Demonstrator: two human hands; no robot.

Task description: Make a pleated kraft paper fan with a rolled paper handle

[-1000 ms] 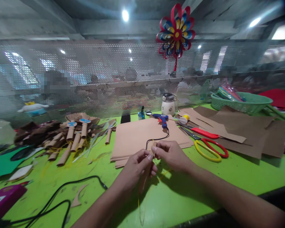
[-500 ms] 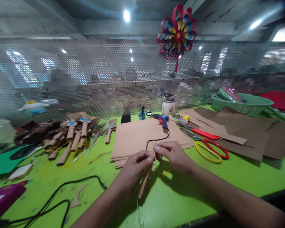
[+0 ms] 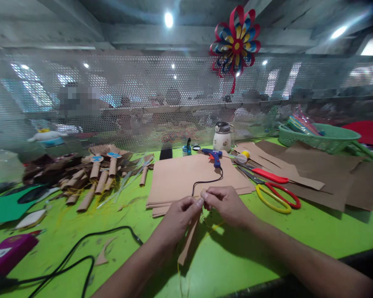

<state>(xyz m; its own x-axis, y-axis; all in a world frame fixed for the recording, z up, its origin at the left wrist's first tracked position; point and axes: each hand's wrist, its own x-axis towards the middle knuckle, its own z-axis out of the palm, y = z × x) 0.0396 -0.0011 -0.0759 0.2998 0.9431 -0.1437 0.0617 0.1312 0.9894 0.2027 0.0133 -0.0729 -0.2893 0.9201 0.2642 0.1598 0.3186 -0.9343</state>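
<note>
A narrow strip of brown paper (image 3: 190,242) slants down toward me, its upper end pinched in my left hand (image 3: 180,217). My right hand (image 3: 226,203) is closed beside it, thumb and fingertips pressed together at the top of the strip and meeting my left fingertips. Thin yellow string (image 3: 216,227) trails from the fingers and hangs below the strip. Just behind the hands lies a stack of light brown paper sheets (image 3: 174,178), with a blue glue gun (image 3: 216,156) resting on it. Scissors (image 3: 273,194) with red and yellow handles lie to the right.
Rolled paper pieces (image 3: 102,182) with yellow strings lie at the left. A black cable (image 3: 90,236) crosses the front left near a purple box (image 3: 10,252). Brown paper sheets (image 3: 323,165) and a green basket (image 3: 329,136) occupy the right. A bottle (image 3: 222,138) stands behind the stack.
Both hands stay together, pinching at the strip's top. The strip's lower end has shifted slightly toward me and left. The whole view has moved a little.
</note>
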